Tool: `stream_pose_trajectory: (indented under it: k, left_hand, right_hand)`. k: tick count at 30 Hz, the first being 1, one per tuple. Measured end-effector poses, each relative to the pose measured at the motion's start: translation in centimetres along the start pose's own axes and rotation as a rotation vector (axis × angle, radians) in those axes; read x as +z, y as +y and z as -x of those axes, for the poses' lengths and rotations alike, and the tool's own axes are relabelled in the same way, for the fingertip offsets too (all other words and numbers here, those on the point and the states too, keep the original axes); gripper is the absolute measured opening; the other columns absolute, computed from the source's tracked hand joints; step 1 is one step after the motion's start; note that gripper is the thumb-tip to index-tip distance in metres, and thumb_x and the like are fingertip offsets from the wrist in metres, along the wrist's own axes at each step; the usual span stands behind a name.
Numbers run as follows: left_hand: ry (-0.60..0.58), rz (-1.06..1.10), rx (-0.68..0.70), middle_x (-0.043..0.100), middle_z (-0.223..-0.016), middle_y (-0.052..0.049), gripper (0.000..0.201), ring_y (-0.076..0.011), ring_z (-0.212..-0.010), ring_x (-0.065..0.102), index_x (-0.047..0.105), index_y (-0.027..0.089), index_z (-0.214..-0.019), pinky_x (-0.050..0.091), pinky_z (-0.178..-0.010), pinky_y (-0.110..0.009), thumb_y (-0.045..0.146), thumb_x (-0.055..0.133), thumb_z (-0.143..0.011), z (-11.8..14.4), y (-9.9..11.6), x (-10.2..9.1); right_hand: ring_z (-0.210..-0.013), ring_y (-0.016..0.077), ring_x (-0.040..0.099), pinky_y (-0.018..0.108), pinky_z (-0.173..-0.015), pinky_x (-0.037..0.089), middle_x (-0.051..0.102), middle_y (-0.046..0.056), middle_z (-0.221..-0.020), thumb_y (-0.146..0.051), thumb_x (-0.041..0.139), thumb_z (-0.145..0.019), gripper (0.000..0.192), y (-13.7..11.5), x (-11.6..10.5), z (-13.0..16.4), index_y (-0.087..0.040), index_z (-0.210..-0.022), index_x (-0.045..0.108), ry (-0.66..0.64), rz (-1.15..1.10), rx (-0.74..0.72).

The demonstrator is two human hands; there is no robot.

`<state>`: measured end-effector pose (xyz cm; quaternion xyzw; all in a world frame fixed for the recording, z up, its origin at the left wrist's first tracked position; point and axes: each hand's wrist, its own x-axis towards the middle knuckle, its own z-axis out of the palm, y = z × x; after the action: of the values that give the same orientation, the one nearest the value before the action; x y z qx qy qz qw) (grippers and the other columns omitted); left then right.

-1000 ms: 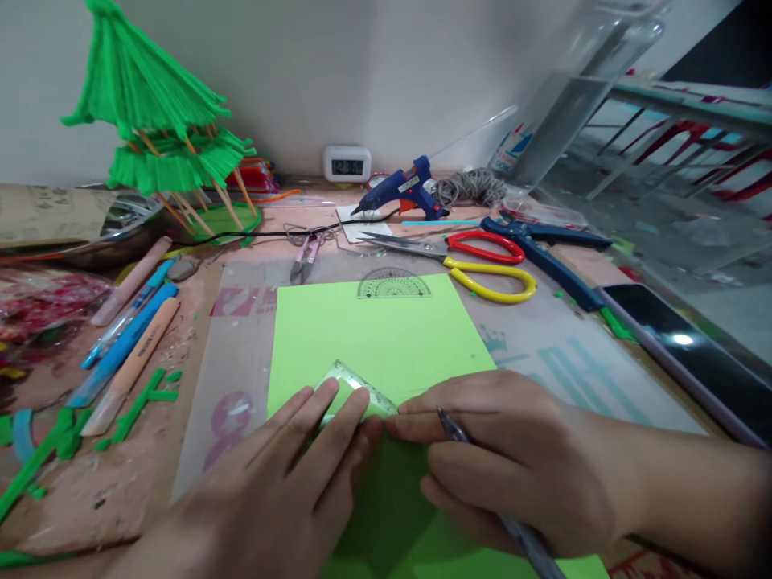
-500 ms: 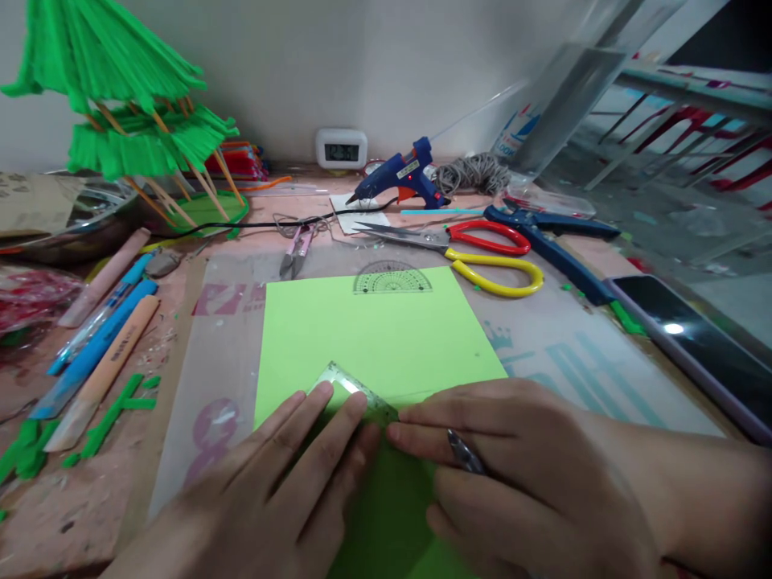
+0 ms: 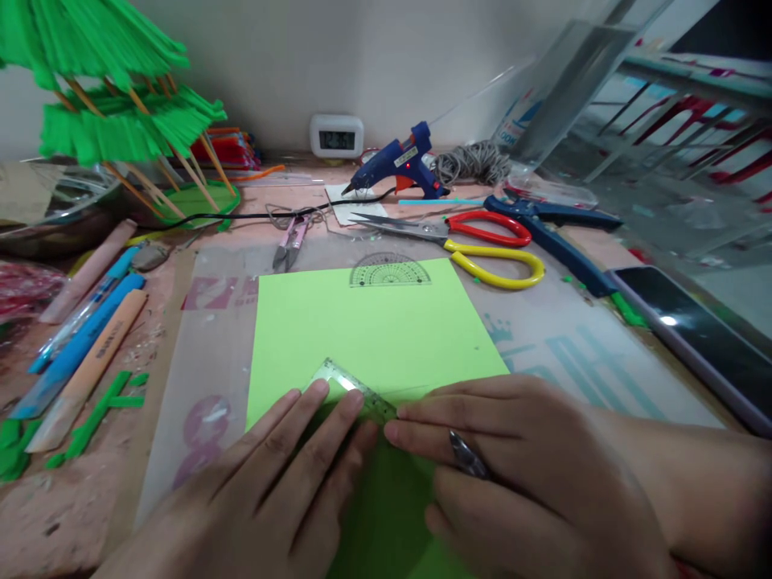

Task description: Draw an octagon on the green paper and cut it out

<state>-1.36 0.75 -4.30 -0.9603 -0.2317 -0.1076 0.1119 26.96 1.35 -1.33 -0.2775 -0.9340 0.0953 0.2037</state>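
Paper is lying flat at the frame's centre, its near edge hidden under both hands. The left hand is pressing spread, flat fingers on a clear ruler at lower centre. The right hand is curling loosely around a pen, fingertips touching the ruler's right end. A protractor is sitting at the paper's far edge, scissors just beyond at upper right; bare mat is showing on both sides.

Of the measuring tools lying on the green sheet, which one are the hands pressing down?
The clear set square, pinned under the left hand fingertips beside the right hand. The protractor lies untouched at the green paper far edge.
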Motion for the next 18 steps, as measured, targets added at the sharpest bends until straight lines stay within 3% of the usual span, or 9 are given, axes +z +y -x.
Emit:
stream_pose_trajectory:
  k: [4,10,18]
  left_hand:
    - [-0.013,-0.004,-0.024,0.039,-0.167,-0.011,0.056,-0.0298,-0.161,0.015,0.043,0.014,-0.155,0.023,-0.129,-0.043,0.023,0.047,-0.1,0.4,0.1,0.2]
    - [-0.044,0.051,0.021,0.027,-0.169,-0.024,0.065,-0.0374,-0.161,0.006,0.028,0.0,-0.159,0.005,-0.133,-0.046,0.014,0.042,-0.097,0.2,0.3,-0.2]
    - [-0.042,0.1,0.005,0.026,-0.169,-0.024,0.069,-0.0361,-0.161,0.004,0.02,-0.003,-0.161,0.004,-0.132,-0.046,0.008,0.036,-0.095,-0.1,0.5,-0.4]
  right_hand:
    - [-0.081,0.0169,0.065,0.031,-0.075,0.058,0.07,0.004,-0.089,-0.022,0.058,-0.101,0.021,-0.7,0.5,0.6,-0.022,-0.08,0.061,0.057,0.05,0.019]
    - [-0.085,0.0187,0.065,0.032,-0.074,0.057,0.067,0.004,-0.086,-0.023,0.059,-0.101,0.024,-0.8,-0.2,0.3,-0.022,-0.076,0.058,0.055,0.072,-0.048]
    - [-0.084,0.0184,0.066,0.031,-0.073,0.056,0.068,0.004,-0.087,-0.023,0.06,-0.1,0.024,-0.2,-1.0,-0.2,-0.022,-0.076,0.057,0.021,0.076,-0.094]
